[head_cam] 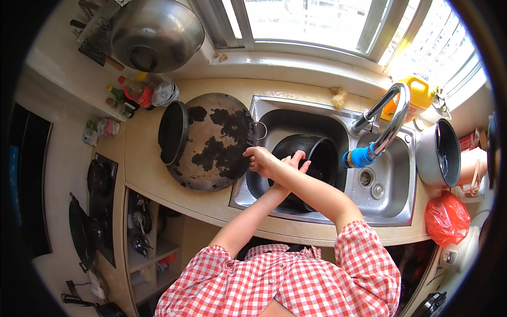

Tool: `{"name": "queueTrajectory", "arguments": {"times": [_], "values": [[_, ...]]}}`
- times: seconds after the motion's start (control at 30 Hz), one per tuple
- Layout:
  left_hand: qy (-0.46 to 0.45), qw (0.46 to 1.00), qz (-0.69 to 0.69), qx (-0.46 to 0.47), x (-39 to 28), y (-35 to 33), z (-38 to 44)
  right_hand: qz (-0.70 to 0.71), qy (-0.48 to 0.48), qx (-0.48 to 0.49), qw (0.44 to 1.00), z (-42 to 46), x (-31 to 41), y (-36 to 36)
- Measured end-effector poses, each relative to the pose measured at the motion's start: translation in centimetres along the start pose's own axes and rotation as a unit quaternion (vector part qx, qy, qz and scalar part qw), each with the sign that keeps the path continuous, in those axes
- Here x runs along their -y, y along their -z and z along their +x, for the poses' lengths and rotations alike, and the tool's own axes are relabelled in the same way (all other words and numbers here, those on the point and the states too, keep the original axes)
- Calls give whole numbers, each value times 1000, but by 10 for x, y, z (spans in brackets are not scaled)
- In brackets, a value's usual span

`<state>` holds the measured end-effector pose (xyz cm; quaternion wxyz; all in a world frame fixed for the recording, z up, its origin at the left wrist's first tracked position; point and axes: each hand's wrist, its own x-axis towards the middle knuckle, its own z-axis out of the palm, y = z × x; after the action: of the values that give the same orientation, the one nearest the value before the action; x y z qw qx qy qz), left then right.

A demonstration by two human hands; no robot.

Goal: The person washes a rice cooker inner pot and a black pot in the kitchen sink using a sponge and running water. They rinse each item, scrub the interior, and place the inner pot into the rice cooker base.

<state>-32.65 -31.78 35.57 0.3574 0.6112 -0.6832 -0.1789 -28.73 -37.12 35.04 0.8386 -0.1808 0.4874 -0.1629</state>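
My forearms cross over the left sink basin. My right hand (258,160) reaches left, fingers curled, beside the rim of a large round metal pan or lid (212,148) with blackened patches; whether it grips the rim is unclear. My left hand (298,161), under the right forearm, has its fingers spread over a dark pot (293,144). That pot lies tilted on its side in the left basin (261,115), its mouth facing right; my arms hide part of it. A small black round pan (173,132) leans at the large round piece's left edge.
The chrome faucet (402,107) with a blue nozzle (362,157) arches over the sink. Right of the sink stand a grey pot (429,154) and a red plastic bag (447,218). Bottles (136,93) and bowls (164,94) stand back left. A steel wok or basin (158,35) hangs upper left.
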Motion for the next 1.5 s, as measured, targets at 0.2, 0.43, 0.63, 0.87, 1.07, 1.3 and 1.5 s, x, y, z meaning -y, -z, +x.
{"name": "queueTrajectory", "arguments": {"times": [0.2,0.43,0.63,0.87,1.07,1.3,1.5], "values": [[4,1000,-4,-3,4,0,-5,36,67,-4,997,3,1,-14],[3,1000,2,18,-4,3,0,-65,112,24,991,12,29,-17],[12,1000,17,5,-6,17,1,-214,438,-27,873,-78,40,37],[-1,1000,-2,14,0,11,2,-194,315,-318,873,-20,-50,231],[-9,1000,-4,6,-8,14,2,-749,310,-238,535,61,-38,249],[7,1000,17,-15,-2,17,1,-686,33,-168,707,93,-124,230],[42,999,23,10,4,20,0,71,81,-71,992,-39,-37,123]]}}
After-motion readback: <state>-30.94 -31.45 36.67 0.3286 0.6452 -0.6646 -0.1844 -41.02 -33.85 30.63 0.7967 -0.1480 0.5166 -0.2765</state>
